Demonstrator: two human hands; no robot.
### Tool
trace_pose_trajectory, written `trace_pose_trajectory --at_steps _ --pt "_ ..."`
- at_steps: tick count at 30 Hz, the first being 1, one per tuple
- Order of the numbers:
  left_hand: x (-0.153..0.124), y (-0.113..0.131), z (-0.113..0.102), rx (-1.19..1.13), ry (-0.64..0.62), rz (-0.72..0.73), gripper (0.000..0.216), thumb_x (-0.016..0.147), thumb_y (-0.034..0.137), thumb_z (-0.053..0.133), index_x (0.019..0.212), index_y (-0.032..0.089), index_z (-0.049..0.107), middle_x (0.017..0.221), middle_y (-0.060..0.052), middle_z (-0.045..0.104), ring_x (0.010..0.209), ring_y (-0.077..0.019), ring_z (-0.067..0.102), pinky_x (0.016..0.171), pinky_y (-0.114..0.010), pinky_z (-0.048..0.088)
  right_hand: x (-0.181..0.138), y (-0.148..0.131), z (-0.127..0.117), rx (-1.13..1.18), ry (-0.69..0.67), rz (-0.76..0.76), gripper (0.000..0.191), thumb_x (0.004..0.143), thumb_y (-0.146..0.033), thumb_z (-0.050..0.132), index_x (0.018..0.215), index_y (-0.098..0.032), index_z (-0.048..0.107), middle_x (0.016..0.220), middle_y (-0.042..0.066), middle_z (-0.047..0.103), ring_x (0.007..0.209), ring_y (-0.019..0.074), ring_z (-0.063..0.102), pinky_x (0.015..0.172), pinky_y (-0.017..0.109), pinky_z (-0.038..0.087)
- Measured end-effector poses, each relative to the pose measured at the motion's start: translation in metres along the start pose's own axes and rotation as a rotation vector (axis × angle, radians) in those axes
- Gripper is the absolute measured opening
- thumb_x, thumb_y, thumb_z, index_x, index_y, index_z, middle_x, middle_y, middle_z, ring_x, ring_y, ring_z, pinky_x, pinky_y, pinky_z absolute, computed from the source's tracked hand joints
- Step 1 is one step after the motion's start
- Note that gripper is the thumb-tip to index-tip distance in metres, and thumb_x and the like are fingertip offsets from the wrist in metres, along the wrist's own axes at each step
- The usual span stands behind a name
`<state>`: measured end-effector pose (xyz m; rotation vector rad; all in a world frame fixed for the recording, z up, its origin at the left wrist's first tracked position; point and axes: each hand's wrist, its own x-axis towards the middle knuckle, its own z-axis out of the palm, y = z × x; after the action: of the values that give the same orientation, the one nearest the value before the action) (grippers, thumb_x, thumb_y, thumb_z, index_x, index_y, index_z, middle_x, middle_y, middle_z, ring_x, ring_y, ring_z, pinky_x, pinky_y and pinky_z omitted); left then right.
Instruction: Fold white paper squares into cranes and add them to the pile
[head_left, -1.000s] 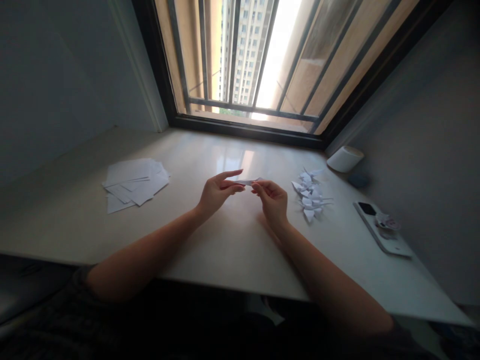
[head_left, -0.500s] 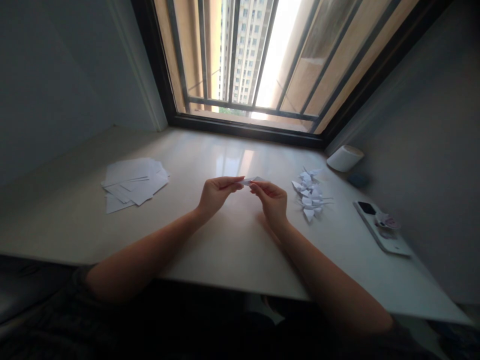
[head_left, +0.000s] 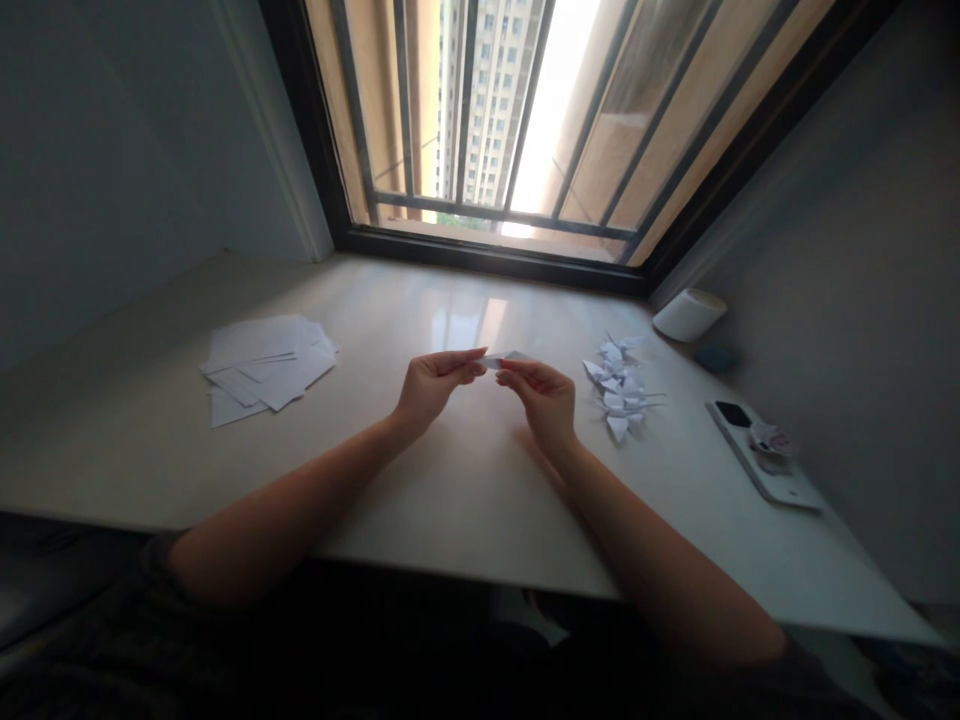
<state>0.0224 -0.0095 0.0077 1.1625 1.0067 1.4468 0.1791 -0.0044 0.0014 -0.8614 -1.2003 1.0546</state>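
Observation:
Between my two hands, above the middle of the table, is a small piece of folded white paper. My left hand pinches its left end between thumb and fingers. The other end is pinched by my right hand, whose fingers cover part of it. A pale folded tip shows behind the right fingers. To the right of my right hand lies a cluster of folded white paper cranes. Off to the left is a loose pile of white paper sheets.
A white cup-like cylinder lies by the right wall, with a dark round thing close to it. Further forward, a phone rests near the table's right edge. The barred window stands behind the white table.
Both hands stay in nearly the same place, still on the folded paper. The fingertips have shifted slightly, and a bit more of the paper shows between them.

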Motion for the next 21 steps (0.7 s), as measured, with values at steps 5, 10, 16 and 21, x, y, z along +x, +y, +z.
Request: trace_pose_trajectory --at_steps 5,10,16,21 --pt "-0.0006 -0.0011 0.0001 0.020 -0.002 0.040 0.032 0.066 0.031 0.078 0.096 0.020 0.075 0.081 -0.006 0.075 0.075 -0.0167 0.067 0.076 -0.031 0.053 0.0001 0.0009 0.0016 0.034 0.039 -0.014 0.015 0.064 -0.032 0.079 0.074 -0.022 0.074 0.075 0.001 0.073 0.066 0.0163 0.065 0.066 0.036 0.058" --pt "-0.0018 -0.0003 0.0009 0.038 -0.008 0.079 0.029 0.068 0.031 0.077 0.096 0.021 0.075 0.082 -0.005 0.075 0.075 -0.0163 0.068 0.078 -0.031 0.053 -0.0017 -0.0002 0.0045 0.058 0.053 -0.019 0.015 0.065 -0.032 0.079 0.074 -0.021 0.074 0.073 0.000 0.071 0.065 0.0151 0.063 0.061 0.034 0.058" --pt "-0.0039 0.0020 0.0038 0.024 -0.002 0.075 0.030 0.068 0.032 0.077 0.095 0.020 0.075 0.084 -0.006 0.075 0.077 -0.0173 0.068 0.078 -0.032 0.054 -0.0042 -0.0017 0.0062 0.034 0.087 -0.013 0.017 0.066 -0.032 0.078 0.076 -0.020 0.072 0.077 0.001 0.072 0.066 0.0159 0.064 0.060 0.034 0.058" --pt "-0.0043 0.0023 0.0040 0.024 0.020 0.068 0.032 0.067 0.033 0.077 0.096 0.019 0.075 0.083 -0.007 0.075 0.076 -0.0178 0.069 0.077 -0.032 0.054 -0.0028 -0.0012 0.0040 0.056 0.062 -0.034 0.022 0.064 -0.029 0.080 0.082 -0.021 0.070 0.076 0.000 0.071 0.063 0.0138 0.064 0.062 0.032 0.058"
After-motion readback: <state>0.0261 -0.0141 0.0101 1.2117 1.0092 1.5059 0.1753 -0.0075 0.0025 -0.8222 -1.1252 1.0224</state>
